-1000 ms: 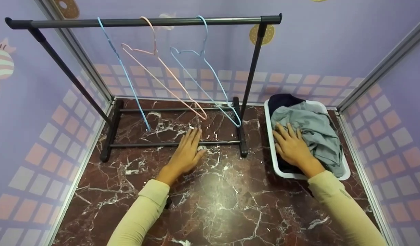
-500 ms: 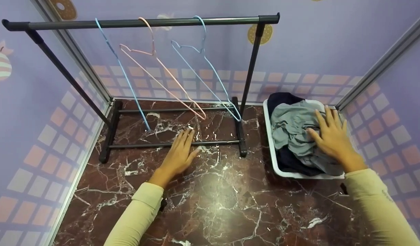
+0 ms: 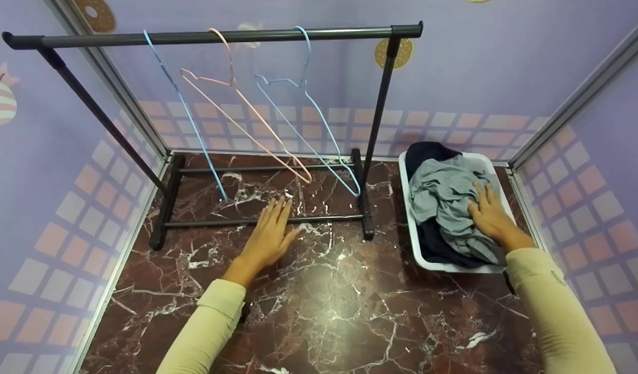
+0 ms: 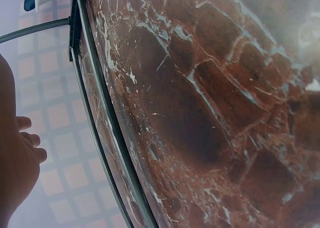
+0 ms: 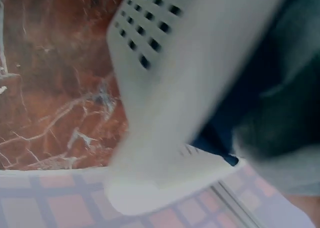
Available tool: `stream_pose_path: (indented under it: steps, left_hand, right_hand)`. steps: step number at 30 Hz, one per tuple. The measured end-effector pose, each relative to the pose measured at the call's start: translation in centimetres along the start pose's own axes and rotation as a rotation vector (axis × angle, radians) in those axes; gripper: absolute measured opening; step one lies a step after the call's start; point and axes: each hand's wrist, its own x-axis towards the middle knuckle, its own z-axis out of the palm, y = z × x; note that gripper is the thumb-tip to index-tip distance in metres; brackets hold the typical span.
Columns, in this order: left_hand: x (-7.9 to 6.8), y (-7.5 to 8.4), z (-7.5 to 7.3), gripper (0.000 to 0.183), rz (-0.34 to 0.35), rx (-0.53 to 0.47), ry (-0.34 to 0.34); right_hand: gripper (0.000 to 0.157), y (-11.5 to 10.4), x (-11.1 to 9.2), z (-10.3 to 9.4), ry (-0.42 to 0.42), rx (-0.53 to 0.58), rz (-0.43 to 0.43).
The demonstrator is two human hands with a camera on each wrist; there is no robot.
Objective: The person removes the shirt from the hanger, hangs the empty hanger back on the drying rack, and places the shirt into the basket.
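My left hand [image 3: 267,236] is held out with straight fingers, over the front bar of the clothes rack [image 3: 217,37] in the head view. Nothing is in it, and its fingers show at the left edge of the left wrist view. My right hand [image 3: 493,218] lies with extended fingers on the right side of a crumpled grey garment [image 3: 443,189]. That garment fills much of a white laundry basket [image 3: 415,244], above dark navy cloth [image 3: 438,249]. In the right wrist view the basket wall [image 5: 165,138] and blurred grey cloth [image 5: 280,138] hide most of the hand.
Two blue hangers [image 3: 186,111] [image 3: 319,111] and a pink hanger [image 3: 256,119] hang bare on the rack's top rail. Patterned panel walls [image 3: 464,62] enclose the back and both sides. The floor [image 3: 345,311] is dark red marble.
My right hand moved from the left part of the grey garment to its right side, then slightly left and down onto it; the garment's folds shifted. My left hand drifted slightly left.
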Motion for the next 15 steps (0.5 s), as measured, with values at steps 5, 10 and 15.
stream_pose_path:
  steps: [5, 10, 15]
  left_hand:
    - [-0.3, -0.3, 0.0, 0.074, -0.007, 0.002, -0.003]
    - [-0.4, -0.3, -0.1, 0.075, 0.004, 0.013, -0.010]
    - [-0.6, -0.4, -0.1, 0.074, 0.015, 0.028, -0.002]
  right_hand:
    - [0.069, 0.5, 0.3, 1.2, -0.047, -0.013, 0.017]
    - [0.072, 1.0, 0.7, 2.0, -0.095, -0.057, 0.035]
    - [0.068, 1.5, 0.3, 3.4, -0.017, -0.156, -0.006]
